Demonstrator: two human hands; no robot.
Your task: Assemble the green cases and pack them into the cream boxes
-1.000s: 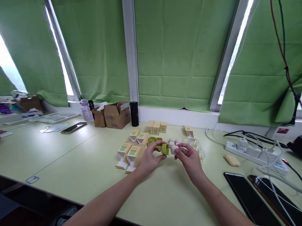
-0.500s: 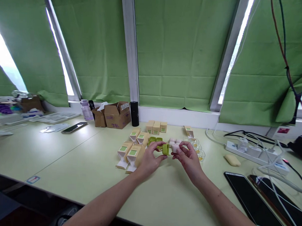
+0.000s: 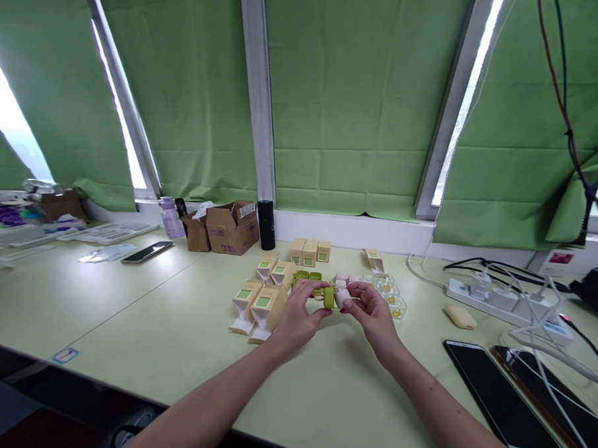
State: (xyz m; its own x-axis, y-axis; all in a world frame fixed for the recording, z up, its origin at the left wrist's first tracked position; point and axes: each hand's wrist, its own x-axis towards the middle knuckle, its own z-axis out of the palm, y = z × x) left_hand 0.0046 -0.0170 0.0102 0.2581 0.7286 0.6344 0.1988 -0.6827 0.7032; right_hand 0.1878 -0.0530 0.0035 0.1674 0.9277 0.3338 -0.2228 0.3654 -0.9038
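My left hand [image 3: 299,316] pinches a small green square case [image 3: 329,296] between thumb and fingertips. In my right hand [image 3: 374,314] is a pale pinkish-white rounded piece [image 3: 342,298], held against or very near the green case's right side; I cannot tell whether it is inside. Behind my hands lie more green cases [image 3: 308,276] and several pale pieces [image 3: 341,277]. Left of my left hand, several cream cartons [image 3: 270,302] stand with flaps open. Clear plastic cups [image 3: 398,306] with yellow bits sit beyond my right hand.
More cream boxes [image 3: 309,252] stand near the wall, and an opened carton [image 3: 373,260] lies to their right. A cardboard box [image 3: 233,228] and black cylinder [image 3: 266,226] are at the back. On the right are a power strip [image 3: 508,311], cables and a tablet [image 3: 499,398].
The pale piece in my right hand has moved left, up to the green case, and is tilted differently. My left hand has barely shifted. At the far left, another person's hand has drawn back.
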